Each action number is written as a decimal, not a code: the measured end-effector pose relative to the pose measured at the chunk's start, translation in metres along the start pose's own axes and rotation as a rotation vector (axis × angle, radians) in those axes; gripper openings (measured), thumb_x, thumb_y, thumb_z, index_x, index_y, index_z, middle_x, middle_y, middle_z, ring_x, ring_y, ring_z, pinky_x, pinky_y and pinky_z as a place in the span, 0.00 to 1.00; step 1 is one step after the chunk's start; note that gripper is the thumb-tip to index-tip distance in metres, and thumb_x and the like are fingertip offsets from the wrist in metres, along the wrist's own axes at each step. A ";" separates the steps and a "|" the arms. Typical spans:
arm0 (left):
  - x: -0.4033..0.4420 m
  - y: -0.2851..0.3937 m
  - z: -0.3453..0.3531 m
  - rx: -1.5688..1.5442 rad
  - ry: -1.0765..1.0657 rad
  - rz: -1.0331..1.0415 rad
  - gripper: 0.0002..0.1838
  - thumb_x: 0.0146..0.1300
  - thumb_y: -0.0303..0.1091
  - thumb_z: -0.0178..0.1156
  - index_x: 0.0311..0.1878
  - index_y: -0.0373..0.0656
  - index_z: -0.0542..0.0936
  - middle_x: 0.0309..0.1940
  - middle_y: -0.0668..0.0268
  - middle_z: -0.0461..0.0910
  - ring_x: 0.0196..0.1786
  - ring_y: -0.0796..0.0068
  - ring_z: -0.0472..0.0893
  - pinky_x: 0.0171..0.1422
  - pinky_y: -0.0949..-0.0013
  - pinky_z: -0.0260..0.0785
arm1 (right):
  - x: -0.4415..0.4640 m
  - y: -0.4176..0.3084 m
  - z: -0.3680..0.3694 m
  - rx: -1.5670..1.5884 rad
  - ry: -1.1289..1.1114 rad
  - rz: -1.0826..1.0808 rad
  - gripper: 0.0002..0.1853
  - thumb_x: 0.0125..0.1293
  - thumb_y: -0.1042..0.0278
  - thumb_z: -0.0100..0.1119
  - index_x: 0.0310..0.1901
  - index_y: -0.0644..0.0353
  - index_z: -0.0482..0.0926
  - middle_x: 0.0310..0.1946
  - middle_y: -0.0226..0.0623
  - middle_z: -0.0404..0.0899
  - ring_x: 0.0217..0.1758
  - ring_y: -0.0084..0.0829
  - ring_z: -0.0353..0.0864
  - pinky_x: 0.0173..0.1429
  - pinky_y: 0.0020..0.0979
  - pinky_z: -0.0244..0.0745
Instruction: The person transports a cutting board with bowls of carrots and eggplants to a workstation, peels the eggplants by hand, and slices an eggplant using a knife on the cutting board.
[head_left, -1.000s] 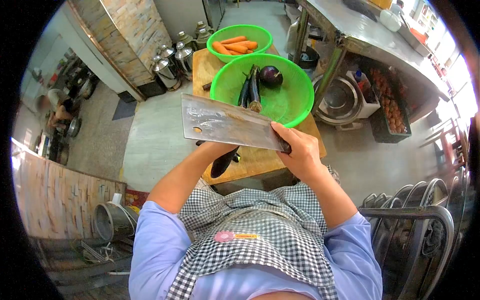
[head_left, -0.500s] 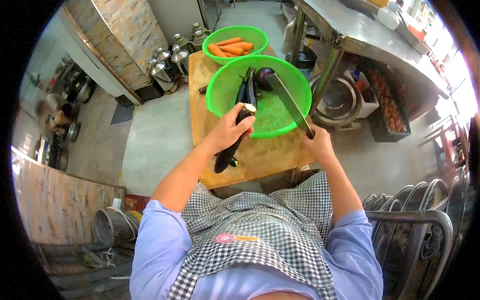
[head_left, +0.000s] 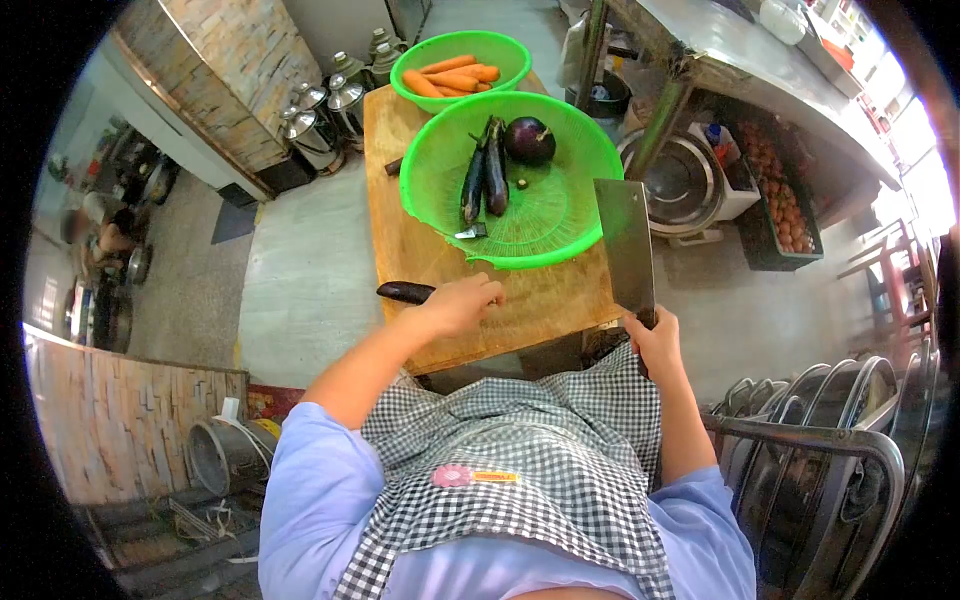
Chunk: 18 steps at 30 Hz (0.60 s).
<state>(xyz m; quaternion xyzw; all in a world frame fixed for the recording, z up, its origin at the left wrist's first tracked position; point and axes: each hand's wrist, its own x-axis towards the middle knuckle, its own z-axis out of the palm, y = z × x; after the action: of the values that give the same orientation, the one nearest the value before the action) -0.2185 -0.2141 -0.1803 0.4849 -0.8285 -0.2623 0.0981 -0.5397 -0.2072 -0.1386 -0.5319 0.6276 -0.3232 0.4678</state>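
On the wooden board point(head_left: 540, 305), a dark eggplant point(head_left: 404, 292) lies sideways, its right part hidden under my left hand point(head_left: 462, 305). The fingers of that hand are curled around it. My right hand point(head_left: 655, 342) grips the handle of a cleaver point(head_left: 628, 240), whose broad blade points away from me beside the green colander point(head_left: 585, 235). Two long eggplants point(head_left: 495, 175) rest inside the colander with a round dark-purple vegetable point(head_left: 530, 141). A small cut stub point(head_left: 521, 184) and a dark piece with a pale face point(head_left: 472, 231) are in there too.
Behind stands a smaller green basket point(head_left: 515, 60) of carrots point(head_left: 455, 75). A metal counter point(head_left: 740, 60) is at the right, with a steel basin point(head_left: 680, 190) and a crate of eggs point(head_left: 785, 240) below. Metal flasks point(head_left: 345, 95) stand left; metal chairs point(head_left: 830, 420) sit lower right.
My left hand has lowered the eggplant from the colander's near rim onto the board, laying it sideways. My right hand has drawn the cleaver back and right, out of the colander.
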 end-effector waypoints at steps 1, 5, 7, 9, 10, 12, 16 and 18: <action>0.002 0.004 0.000 0.082 -0.105 -0.067 0.12 0.56 0.26 0.56 0.44 0.46 0.73 0.41 0.61 0.74 0.47 0.59 0.73 0.48 0.60 0.67 | 0.000 0.006 0.001 0.004 0.004 -0.012 0.09 0.57 0.69 0.61 0.32 0.67 0.76 0.14 0.26 0.69 0.15 0.16 0.63 0.19 0.23 0.58; 0.022 -0.010 0.023 0.286 0.009 0.087 0.09 0.53 0.26 0.56 0.39 0.46 0.76 0.38 0.61 0.75 0.47 0.59 0.74 0.47 0.59 0.67 | -0.002 0.015 0.004 -0.007 0.011 0.020 0.08 0.57 0.70 0.61 0.29 0.66 0.75 0.13 0.26 0.68 0.14 0.16 0.63 0.18 0.23 0.57; 0.032 -0.011 0.037 0.296 0.079 0.086 0.07 0.52 0.26 0.56 0.35 0.47 0.77 0.37 0.61 0.75 0.48 0.59 0.74 0.47 0.60 0.67 | -0.004 0.009 0.005 -0.012 -0.001 0.037 0.08 0.57 0.70 0.60 0.29 0.67 0.74 0.13 0.27 0.68 0.14 0.17 0.64 0.18 0.24 0.57; 0.041 -0.022 0.056 0.227 0.139 0.104 0.05 0.50 0.27 0.57 0.32 0.46 0.78 0.36 0.62 0.76 0.48 0.58 0.73 0.49 0.58 0.67 | -0.001 0.017 0.006 0.010 0.007 0.046 0.08 0.57 0.71 0.60 0.29 0.67 0.73 0.13 0.27 0.68 0.14 0.17 0.63 0.18 0.24 0.57; 0.045 -0.029 0.065 0.192 0.169 0.113 0.04 0.49 0.28 0.57 0.30 0.45 0.78 0.36 0.62 0.76 0.49 0.57 0.73 0.49 0.58 0.67 | 0.000 0.019 0.006 0.020 0.011 0.051 0.08 0.57 0.71 0.60 0.29 0.67 0.73 0.13 0.27 0.68 0.14 0.18 0.63 0.18 0.25 0.57; 0.052 -0.041 0.078 0.286 0.131 0.246 0.07 0.49 0.29 0.56 0.33 0.45 0.77 0.36 0.62 0.76 0.49 0.57 0.73 0.52 0.58 0.67 | -0.002 0.016 0.007 0.062 0.024 0.076 0.08 0.57 0.72 0.60 0.28 0.66 0.72 0.13 0.28 0.67 0.14 0.19 0.63 0.19 0.25 0.57; 0.049 -0.049 0.077 0.344 0.219 0.667 0.12 0.50 0.30 0.54 0.40 0.44 0.76 0.35 0.63 0.75 0.46 0.59 0.75 0.53 0.57 0.67 | 0.003 0.027 0.005 0.171 0.023 0.106 0.08 0.57 0.73 0.60 0.26 0.64 0.71 0.13 0.29 0.68 0.14 0.20 0.64 0.20 0.25 0.59; 0.052 -0.044 0.071 0.342 0.243 0.839 0.15 0.50 0.31 0.53 0.44 0.44 0.75 0.36 0.64 0.74 0.44 0.61 0.76 0.51 0.59 0.69 | 0.006 0.029 0.002 0.223 0.028 0.133 0.08 0.57 0.73 0.59 0.26 0.63 0.70 0.13 0.30 0.68 0.14 0.22 0.65 0.20 0.26 0.60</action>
<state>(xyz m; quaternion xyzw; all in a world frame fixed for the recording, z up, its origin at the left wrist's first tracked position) -0.2411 -0.2515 -0.2682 0.1444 -0.9668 -0.0007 0.2108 -0.5480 -0.2063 -0.1673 -0.4295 0.6281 -0.3666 0.5354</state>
